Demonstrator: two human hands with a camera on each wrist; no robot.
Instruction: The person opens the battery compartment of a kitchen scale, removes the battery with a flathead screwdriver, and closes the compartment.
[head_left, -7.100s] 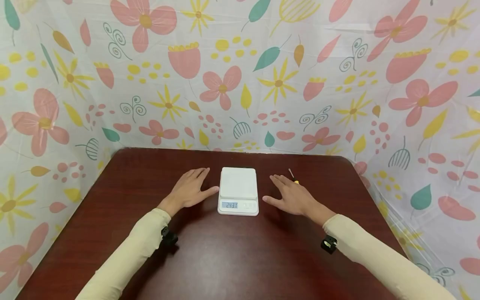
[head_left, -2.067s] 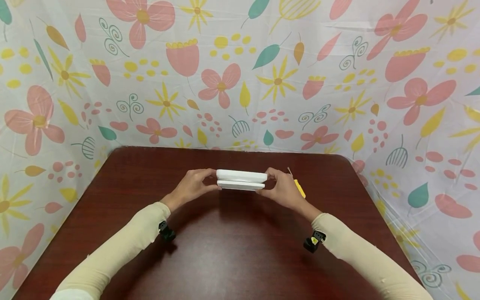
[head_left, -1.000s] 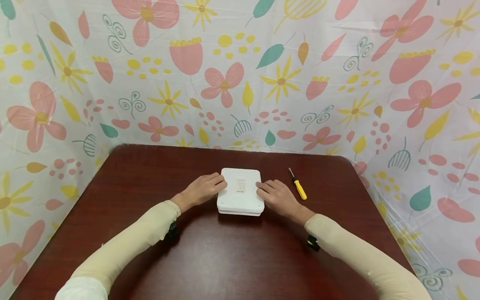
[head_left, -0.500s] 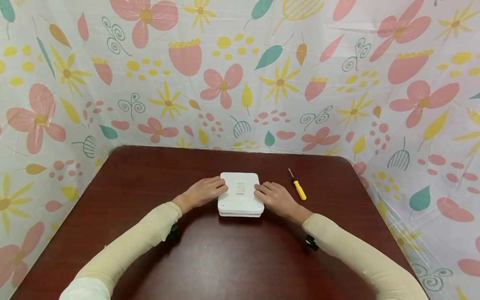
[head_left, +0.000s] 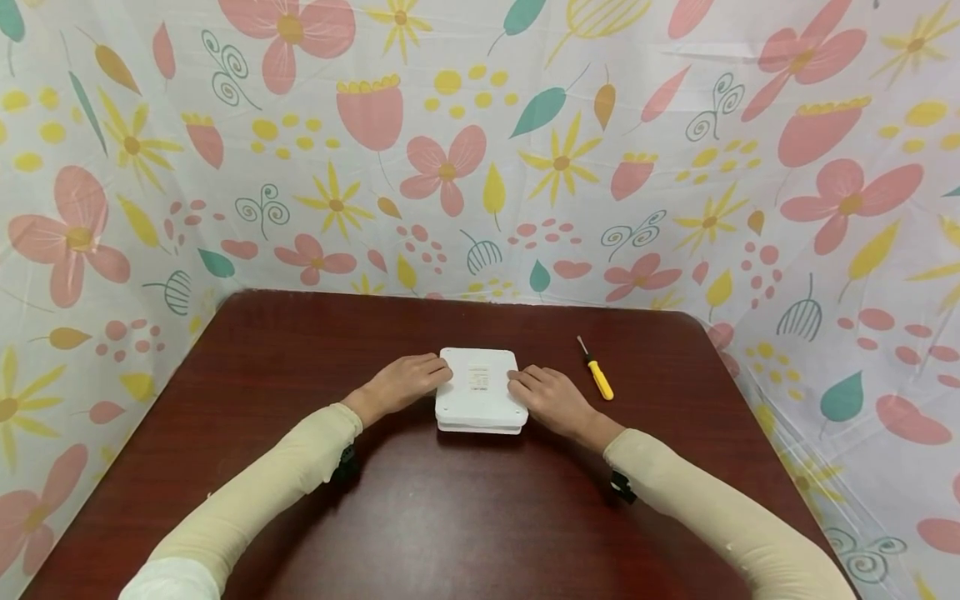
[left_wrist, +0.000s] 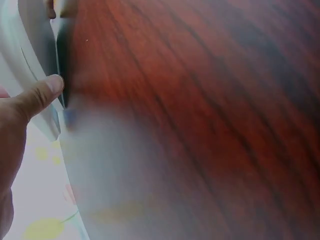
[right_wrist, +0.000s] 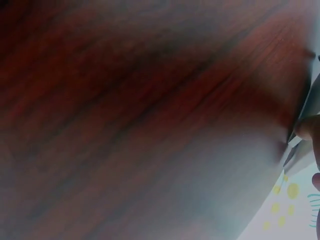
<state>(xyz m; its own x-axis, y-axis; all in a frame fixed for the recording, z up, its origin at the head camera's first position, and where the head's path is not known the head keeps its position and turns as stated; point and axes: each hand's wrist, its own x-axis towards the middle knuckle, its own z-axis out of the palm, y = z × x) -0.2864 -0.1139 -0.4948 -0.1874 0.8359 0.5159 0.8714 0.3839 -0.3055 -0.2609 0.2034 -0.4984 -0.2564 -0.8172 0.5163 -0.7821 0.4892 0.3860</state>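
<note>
A white kitchen scale [head_left: 480,407] lies bottom side up on the table, a small printed label [head_left: 478,377] showing on its underside. My left hand [head_left: 405,382] grips its left edge, fingers curled over the top. On the opposite edge, my right hand [head_left: 553,398] holds on in the same way. The left thumb [left_wrist: 44,94] presses against the scale's side in the left wrist view. At the border of the right wrist view, the right thumb [right_wrist: 306,128] touches the other side. The display and weighing plate face down, hidden.
A screwdriver [head_left: 599,379] with a yellow handle lies to the right, beyond my right hand. The dark red-brown table [head_left: 450,517] ends at the back against a flower-patterned curtain [head_left: 480,167].
At first the scale lay display up between my flat hands. Both hands then gripped it, raised it on edge and turned it over. Over the last half second it barely moves.
</note>
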